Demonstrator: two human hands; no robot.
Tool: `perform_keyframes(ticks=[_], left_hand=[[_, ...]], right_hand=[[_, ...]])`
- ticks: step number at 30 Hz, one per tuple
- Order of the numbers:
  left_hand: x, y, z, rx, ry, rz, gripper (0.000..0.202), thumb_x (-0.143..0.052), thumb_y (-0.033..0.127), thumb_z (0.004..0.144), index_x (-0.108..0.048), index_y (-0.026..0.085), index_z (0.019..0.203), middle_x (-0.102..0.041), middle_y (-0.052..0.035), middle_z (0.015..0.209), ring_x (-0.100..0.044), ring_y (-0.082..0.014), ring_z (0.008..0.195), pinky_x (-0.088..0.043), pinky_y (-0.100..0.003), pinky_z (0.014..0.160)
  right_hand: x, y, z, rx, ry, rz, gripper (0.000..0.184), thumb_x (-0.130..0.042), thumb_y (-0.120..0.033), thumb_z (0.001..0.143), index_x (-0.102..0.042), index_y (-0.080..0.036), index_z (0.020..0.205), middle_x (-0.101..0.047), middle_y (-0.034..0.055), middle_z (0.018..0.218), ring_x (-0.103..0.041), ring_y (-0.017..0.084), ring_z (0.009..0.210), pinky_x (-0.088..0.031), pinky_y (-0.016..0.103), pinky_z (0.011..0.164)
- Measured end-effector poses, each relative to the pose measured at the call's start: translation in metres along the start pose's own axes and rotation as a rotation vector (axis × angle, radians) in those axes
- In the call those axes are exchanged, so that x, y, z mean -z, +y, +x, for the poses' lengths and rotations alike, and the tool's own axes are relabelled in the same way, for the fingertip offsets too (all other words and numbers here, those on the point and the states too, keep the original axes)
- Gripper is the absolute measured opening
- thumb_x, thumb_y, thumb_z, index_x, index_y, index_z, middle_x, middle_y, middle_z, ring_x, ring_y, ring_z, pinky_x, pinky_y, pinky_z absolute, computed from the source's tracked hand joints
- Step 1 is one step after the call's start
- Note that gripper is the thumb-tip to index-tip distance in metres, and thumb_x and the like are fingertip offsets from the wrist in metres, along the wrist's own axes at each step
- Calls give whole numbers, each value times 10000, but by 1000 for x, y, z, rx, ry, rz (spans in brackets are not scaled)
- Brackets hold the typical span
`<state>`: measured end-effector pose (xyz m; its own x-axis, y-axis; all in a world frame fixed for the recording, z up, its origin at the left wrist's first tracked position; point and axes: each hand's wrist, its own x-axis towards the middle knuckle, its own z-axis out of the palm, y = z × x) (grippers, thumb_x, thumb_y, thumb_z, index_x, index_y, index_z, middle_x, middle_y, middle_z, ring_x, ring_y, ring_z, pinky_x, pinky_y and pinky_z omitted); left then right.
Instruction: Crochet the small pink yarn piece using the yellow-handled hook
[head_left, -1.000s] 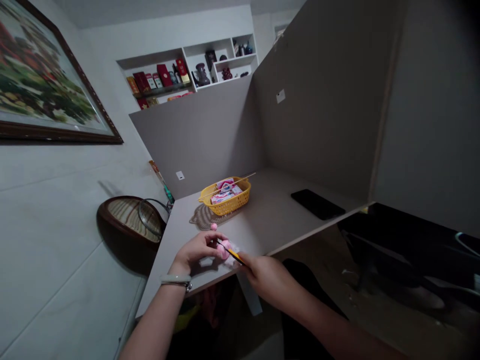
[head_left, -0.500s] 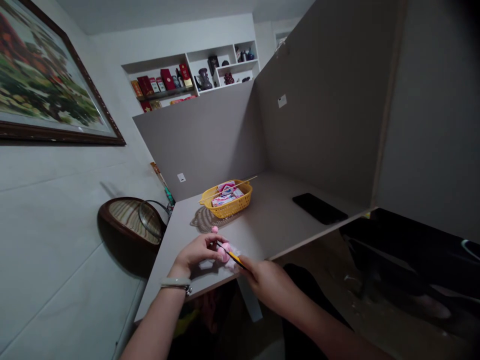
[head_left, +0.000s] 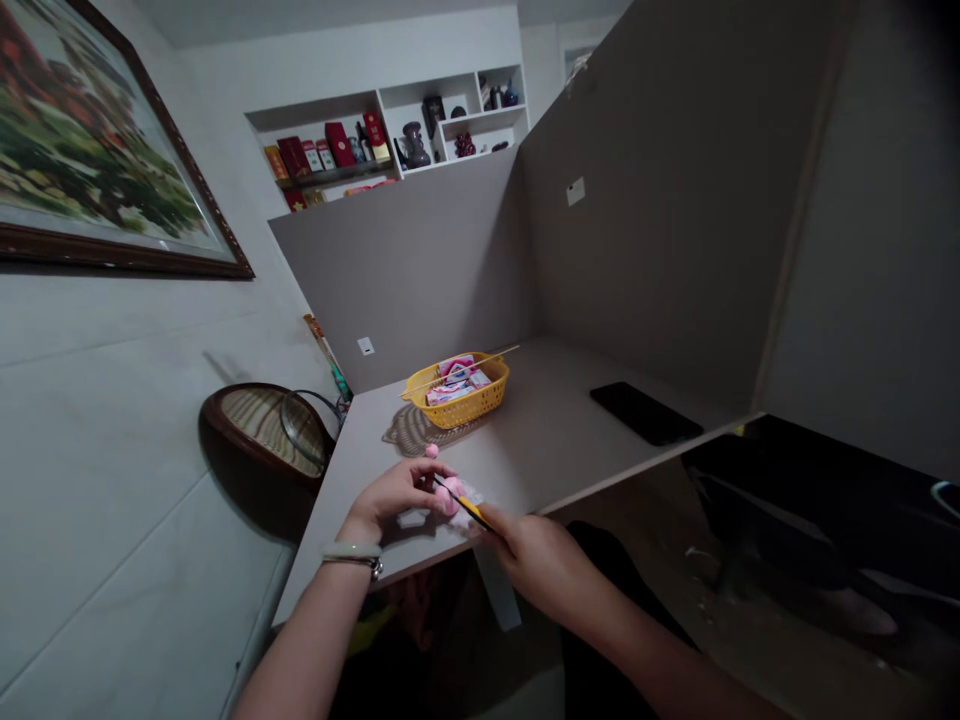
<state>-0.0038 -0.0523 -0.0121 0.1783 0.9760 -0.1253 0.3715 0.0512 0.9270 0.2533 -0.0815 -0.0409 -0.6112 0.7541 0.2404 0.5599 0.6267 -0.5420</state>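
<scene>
My left hand (head_left: 397, 492), with a pale bangle at its wrist, curls its thumb and fingers around a pink clay-like ball (head_left: 448, 496) near the table's front edge. In my right hand (head_left: 534, 548) is a slim yellow-and-black tool (head_left: 471, 508), perhaps a craft knife; its exact kind is unclear. Its dark narrow end lies across the ball, by my left fingertips. Under the ball is a crumpled clear plastic wrapper (head_left: 469, 520). A smaller pink ball (head_left: 432, 451) rests on the table just beyond my left fingers.
Farther back on the grey table (head_left: 525, 440) stands a yellow basket (head_left: 469, 410) of printed packets, with a thin stick (head_left: 495, 355) across its top. A black phone (head_left: 643, 412) lies to the right. Grey panels (head_left: 420, 270) enclose the back and right. A brown rounded object (head_left: 255, 470) stands at the left.
The view has shifted slightly. Both hands keep nearly the same pose, with the tool still across the pink ball.
</scene>
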Motion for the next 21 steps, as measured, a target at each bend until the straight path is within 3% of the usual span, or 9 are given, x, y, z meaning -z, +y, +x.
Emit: perform_keyframes(ticks=[6, 13, 18, 21], left_hand=[[0, 0, 1, -10, 29, 55, 536, -829, 159, 494, -732, 149, 1021, -624, -2, 786, -501, -118, 710, -390, -246, 638], [0, 0, -2, 23, -4, -15, 557, -831, 179, 537, -695, 153, 1075, -659, -24, 813, -571, -152, 746, -429, -270, 660], [4, -3, 0, -23, 59, 75, 518, -844, 175, 503, -736, 151, 1008, -604, 8, 769, -500, -118, 712, -382, -248, 639], [2, -2, 2, -4, 39, 75, 536, -843, 166, 497, -731, 162, 1021, -608, 10, 792, -508, -122, 727, -393, -248, 650]], right_hand=[[5, 11, -25, -31, -27, 28, 377, -458, -252, 966, -596, -302, 1314, -768, 25, 910, -720, 209, 820, -368, 244, 616], [-1, -1, 4, -7, 5, 12, 390, -429, -305, 992, -573, -311, 1354, -768, 51, 937, -719, 217, 816, -356, 249, 602], [5, 12, -17, -12, -36, 88, 365, -459, -256, 965, -617, -306, 1291, -766, 26, 944, -717, 200, 844, -379, 232, 629], [6, 12, -21, -27, -37, 87, 374, -456, -250, 966, -610, -299, 1304, -767, 34, 955, -717, 206, 854, -381, 237, 636]])
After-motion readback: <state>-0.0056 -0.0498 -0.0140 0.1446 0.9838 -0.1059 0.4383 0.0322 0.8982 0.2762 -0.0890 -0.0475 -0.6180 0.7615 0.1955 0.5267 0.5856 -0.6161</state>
